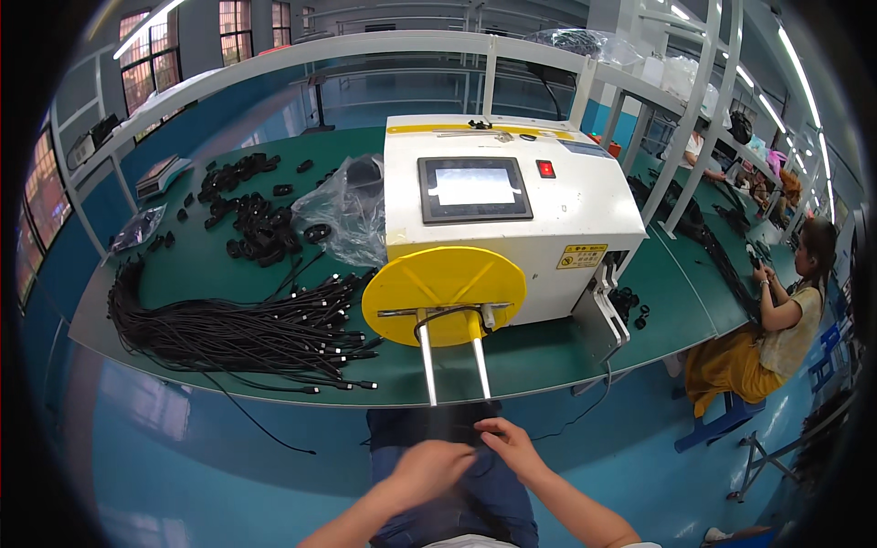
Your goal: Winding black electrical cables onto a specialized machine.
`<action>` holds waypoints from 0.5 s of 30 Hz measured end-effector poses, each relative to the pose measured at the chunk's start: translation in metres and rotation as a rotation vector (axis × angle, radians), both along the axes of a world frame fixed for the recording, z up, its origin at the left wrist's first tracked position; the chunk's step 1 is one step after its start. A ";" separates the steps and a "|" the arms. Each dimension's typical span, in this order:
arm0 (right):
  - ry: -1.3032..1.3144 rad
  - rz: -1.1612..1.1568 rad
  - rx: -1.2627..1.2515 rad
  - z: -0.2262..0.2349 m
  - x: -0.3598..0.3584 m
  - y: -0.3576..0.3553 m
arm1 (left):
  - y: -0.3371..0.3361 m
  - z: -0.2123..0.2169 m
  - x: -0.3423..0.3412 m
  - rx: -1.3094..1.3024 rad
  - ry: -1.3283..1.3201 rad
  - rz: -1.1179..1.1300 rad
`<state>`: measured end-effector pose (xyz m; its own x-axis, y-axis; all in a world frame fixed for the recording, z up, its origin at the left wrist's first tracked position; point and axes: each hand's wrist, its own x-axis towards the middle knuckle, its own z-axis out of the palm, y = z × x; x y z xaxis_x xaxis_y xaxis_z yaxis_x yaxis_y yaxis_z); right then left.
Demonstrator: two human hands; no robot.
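My left hand (pixel 437 468) is closed in front of my lap, its fingertips pointing towards the right hand. Beside it my right hand (pixel 510 447) is curled with thumb and fingers drawn together. Whatever they hold is lost against dark clothing. Just beyond the hands, two metal rods (pixel 427 370) stick out from a yellow disc (pixel 438 274) on a white machine (pixel 585 205). A black cable (pixel 421 321) loops around the rods near the disc. To the left, a large bundle of black cables (pixel 210 329) with light-tipped connectors lies on the green table (pixel 356 142).
Several small black coiled pieces (pixel 260 219) lie behind the bundle, beside a clear plastic bag (pixel 338 215). A screen (pixel 475 189) and a red switch (pixel 546 169) sit on the machine. One cable (pixel 265 429) hangs over the table edge. At right, a person (pixel 781 315) sits working.
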<state>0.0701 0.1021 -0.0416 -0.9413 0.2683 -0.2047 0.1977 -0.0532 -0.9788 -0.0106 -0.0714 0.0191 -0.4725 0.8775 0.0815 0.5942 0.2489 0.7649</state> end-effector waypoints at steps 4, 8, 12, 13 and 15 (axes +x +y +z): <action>0.003 -0.045 0.028 -0.012 0.010 0.012 | -0.076 -0.019 -0.044 -0.112 -0.270 0.283; -0.005 -0.003 -0.017 -0.008 0.004 0.007 | -0.143 -0.017 -0.070 0.093 -0.520 0.597; 0.020 0.035 -0.036 -0.008 -0.001 0.004 | -0.158 -0.031 -0.083 0.258 -0.585 0.683; 0.036 0.044 -0.033 -0.009 -0.002 0.004 | -0.159 -0.034 -0.086 0.309 -0.575 0.689; 0.052 0.053 -0.031 -0.008 -0.005 0.002 | -0.160 -0.036 -0.089 0.313 -0.570 0.690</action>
<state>0.0655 0.1045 -0.0495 -0.9636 0.2126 -0.1621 0.1495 -0.0741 -0.9860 -0.0999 -0.2314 -0.0164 -0.9200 0.3673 -0.1369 -0.0907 0.1402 0.9860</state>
